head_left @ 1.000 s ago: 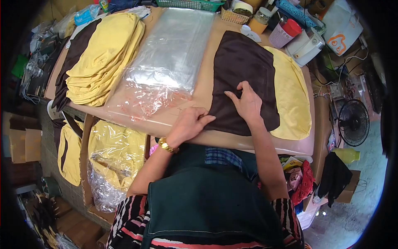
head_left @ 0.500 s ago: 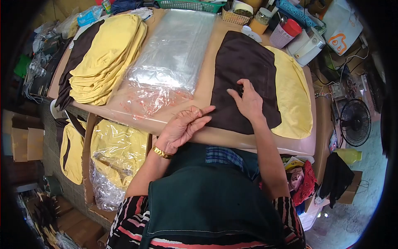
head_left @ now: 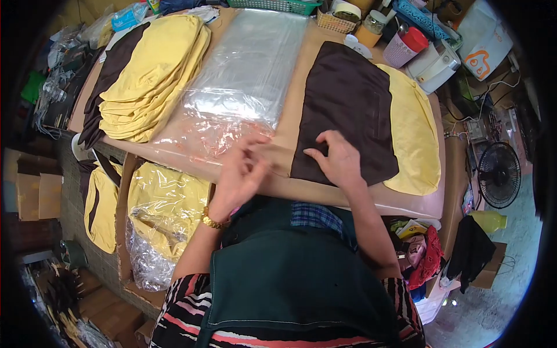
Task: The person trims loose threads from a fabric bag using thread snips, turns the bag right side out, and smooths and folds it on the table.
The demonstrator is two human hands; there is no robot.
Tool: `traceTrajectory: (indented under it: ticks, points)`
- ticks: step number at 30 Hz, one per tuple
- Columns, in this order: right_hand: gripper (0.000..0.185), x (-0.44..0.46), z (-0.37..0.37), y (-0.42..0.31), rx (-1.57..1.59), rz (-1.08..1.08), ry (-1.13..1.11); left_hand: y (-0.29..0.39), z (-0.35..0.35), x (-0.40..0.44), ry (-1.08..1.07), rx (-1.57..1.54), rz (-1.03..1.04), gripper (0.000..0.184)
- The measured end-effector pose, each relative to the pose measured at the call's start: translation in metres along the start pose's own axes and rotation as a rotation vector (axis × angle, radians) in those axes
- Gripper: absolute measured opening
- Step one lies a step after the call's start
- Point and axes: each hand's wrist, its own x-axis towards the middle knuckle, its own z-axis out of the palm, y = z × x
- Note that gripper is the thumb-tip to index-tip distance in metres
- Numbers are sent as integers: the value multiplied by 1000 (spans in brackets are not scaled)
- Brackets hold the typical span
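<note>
The fingers (head_left: 325, 136) of the right hand (head_left: 342, 162) are bent, forefinger and thumb standing apart, with nothing gripped between them. The left hand (head_left: 235, 180) is a blur near the table's front edge, so I can't tell whether its fingertips meet.

From where I stand, the broad tan table (head_left: 293, 122) takes up most of the view. On its right side lies the dark brown cloth (head_left: 348, 98), spread flat under the right hand, with yellow cloth (head_left: 415, 127) showing along its right edge. The left hand is just beside that dark piece, between it and the clear plastic sheets (head_left: 249, 58) piled mid-table. Left of those sits a heaped stack of yellow pieces (head_left: 156, 64), dark fabric along its far-left side.

Below the table's front, on the left, an open carton (head_left: 123, 232) holds more yellow fabric (head_left: 168, 188) wrapped in shiny clear plastic. Along the table's back edge are smaller containers: a green basket (head_left: 272, 6), then a woven basket (head_left: 332, 23) with a round roll (head_left: 347, 10) in it, and a pink holder (head_left: 399, 54) with something red (head_left: 415, 39) standing up inside. Smallest of all, a gold bracelet (head_left: 213, 220) circles the left wrist.
</note>
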Motion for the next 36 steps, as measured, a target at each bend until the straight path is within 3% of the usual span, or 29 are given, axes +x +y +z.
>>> traceTrajectory:
  ticks: [1,2,4,5,7,11,13,16,19,20,22,25,36]
  points:
    - [24,-2,10,5,-39,-5,-21,2,2,0,-146,136,-131,49]
    - [20,-3,15,8,-79,-12,-40,1,12,1,-144,138,-129,49]
    - [17,-1,17,6,-38,-10,1,-8,38,4,-43,244,87,37]
    - [17,-2,17,7,62,25,30,-13,40,9,-43,243,86,37]
    - [18,-5,16,11,156,65,60,-23,45,21,-242,122,-155,22]
    - [18,-3,14,13,260,22,159,-22,45,22,-231,59,-205,17]
    - [17,-4,14,12,287,-7,188,-6,41,17,-166,-114,-366,18]
    - [17,-4,14,11,316,33,203,-27,36,18,-107,-160,-199,20]
    - [20,-3,16,10,359,4,244,-28,37,12,-68,-285,-253,19]
    - [20,-4,16,11,339,-6,237,-28,37,13,-69,-285,-252,19]
    - [21,-4,11,2,318,-17,229,-27,36,14,-136,-764,-433,19]
    - [27,-7,-8,-25,125,-14,187,-13,37,11,-146,-948,-477,19]
    - [31,-12,-56,-78,-144,-259,40,-7,29,8,-202,-946,-394,19]
